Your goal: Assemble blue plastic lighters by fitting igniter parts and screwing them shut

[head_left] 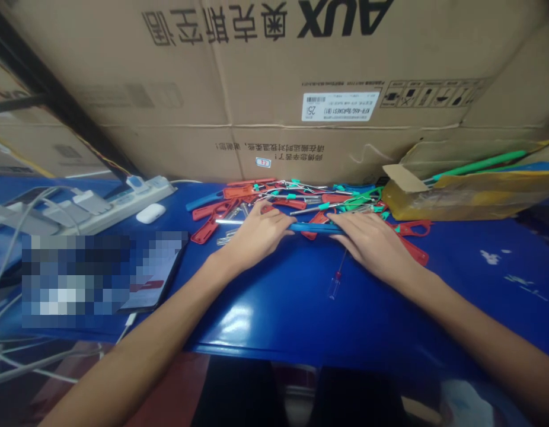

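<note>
Both hands are closed around a blue stick lighter (313, 227), held level just over the near side of a parts pile. Its blue plastic body shows between the hands, and a thin metal tube (227, 222) sticks out to the left of my left hand (268, 230). At the right end of the body, my right hand (367, 240) has its fingers wrapped over it. Behind the hands lie red handle shells (207, 230), metal tubes and green plugs (324, 206) on white wires. Below my right hand lies a small screwdriver (335, 284) with a clear handle.
A large cardboard box (257, 77) stands at the back of the blue table (274, 308). To the right sits an open taped carton (470, 193) with green and blue pieces. On the left are a power strip (123, 204), a white earphone case (150, 213), cables and a phone (161, 273).
</note>
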`<control>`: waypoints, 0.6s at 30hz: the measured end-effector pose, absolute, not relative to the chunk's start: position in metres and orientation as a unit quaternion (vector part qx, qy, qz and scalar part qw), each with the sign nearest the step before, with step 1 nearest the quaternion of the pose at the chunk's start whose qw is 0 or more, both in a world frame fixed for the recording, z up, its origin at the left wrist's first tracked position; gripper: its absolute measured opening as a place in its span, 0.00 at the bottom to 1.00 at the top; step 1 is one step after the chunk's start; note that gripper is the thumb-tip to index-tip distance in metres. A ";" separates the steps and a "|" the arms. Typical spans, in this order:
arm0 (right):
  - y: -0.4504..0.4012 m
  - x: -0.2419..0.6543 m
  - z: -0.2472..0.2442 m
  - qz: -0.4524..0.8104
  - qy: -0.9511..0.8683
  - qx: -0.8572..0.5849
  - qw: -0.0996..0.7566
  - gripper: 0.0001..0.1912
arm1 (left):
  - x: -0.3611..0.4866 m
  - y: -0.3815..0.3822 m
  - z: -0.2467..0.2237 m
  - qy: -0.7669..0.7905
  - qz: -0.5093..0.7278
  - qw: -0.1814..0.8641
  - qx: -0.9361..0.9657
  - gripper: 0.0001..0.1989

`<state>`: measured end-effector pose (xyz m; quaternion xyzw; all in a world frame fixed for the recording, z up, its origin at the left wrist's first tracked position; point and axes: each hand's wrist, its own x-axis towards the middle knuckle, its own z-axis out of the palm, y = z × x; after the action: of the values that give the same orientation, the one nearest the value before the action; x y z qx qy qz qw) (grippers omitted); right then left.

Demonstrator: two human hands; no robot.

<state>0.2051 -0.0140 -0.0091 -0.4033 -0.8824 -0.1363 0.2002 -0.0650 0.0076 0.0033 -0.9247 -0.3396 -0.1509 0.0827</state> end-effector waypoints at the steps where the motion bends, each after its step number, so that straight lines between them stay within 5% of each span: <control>1: -0.013 0.206 -0.009 -0.127 -0.884 -0.404 0.198 0.19 | -0.067 0.008 0.004 -0.342 -0.151 0.084 -0.924 0.13; 9: -0.007 0.220 -0.011 0.014 -0.860 -0.473 0.192 0.27 | -0.075 0.015 0.002 -0.341 -0.150 0.098 -0.923 0.13; 18: -0.009 0.223 0.003 0.083 -0.864 -0.448 0.215 0.22 | -0.092 0.022 0.007 -0.354 -0.172 0.114 -0.912 0.14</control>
<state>0.2227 -0.0088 0.0028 -0.4477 -0.8639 0.0832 0.2154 -0.0924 0.0218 0.0070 -0.9124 -0.3538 -0.1717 0.1137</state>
